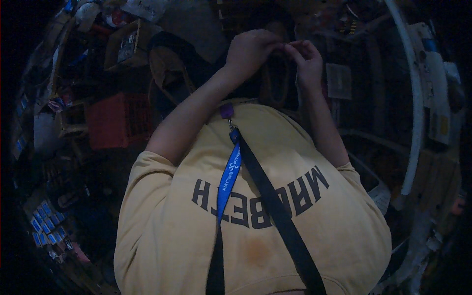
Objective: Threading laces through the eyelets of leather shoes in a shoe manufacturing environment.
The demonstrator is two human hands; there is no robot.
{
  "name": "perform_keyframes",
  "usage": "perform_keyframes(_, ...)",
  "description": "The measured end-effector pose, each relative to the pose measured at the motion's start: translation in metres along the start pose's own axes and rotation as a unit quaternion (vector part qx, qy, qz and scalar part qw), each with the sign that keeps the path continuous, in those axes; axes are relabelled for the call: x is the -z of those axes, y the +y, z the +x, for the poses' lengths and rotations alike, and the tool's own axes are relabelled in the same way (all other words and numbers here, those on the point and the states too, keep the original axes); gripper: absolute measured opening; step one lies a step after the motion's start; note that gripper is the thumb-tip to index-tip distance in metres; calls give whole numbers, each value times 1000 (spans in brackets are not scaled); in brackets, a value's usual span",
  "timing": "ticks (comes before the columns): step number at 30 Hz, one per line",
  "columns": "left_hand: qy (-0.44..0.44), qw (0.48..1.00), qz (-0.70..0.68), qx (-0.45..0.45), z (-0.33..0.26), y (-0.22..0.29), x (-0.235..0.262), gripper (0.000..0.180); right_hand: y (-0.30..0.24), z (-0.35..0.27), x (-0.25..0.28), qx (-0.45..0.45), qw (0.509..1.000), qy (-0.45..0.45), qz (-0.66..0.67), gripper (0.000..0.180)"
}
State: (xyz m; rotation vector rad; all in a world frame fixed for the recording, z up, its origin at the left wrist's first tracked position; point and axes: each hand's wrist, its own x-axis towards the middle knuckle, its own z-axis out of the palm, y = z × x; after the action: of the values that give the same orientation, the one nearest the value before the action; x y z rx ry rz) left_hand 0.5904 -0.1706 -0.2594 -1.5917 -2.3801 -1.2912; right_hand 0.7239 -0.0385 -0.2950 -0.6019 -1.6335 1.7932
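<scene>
My left hand (251, 50) and my right hand (309, 63) meet at the top middle, out in front of my body. The fingertips of both are pinched together and touch or nearly touch. Whatever is between them is too small and dark to make out. The left hand is bent at the wrist, its back toward me; the right hand's thumb and forefinger point left toward it. A blue and black lanyard (231, 169) with a metal clip hangs over my yellow shirt (290, 236), below the hands.
To the left stands a red plastic crate (118, 120), with an open cardboard box (123, 49) beyond it. A pale container (339, 81) sits right of my right hand. A long pale edge (413, 108) curves down the right side. Blue-and-white packets (47, 223) lie lower left.
</scene>
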Motion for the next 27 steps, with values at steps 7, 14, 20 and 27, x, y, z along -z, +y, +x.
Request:
perform_keyframes(7,-30,988,81,-125,-2,-6,3,23,3,-6,0,-23,1000,20,8,14)
perform_keyframes(14,-25,990,77,-111,2,-11,0,20,-6,4,17,26,996,-81,-37,14)
perform_keyframes(20,-10,990,40,-135,2,-13,-5,17,-16,17,29,138,955,-137,-226,15)
perform_keyframes(27,-25,991,49,-120,3,-10,-1,15,-6,26,39,288,856,-169,-395,19)
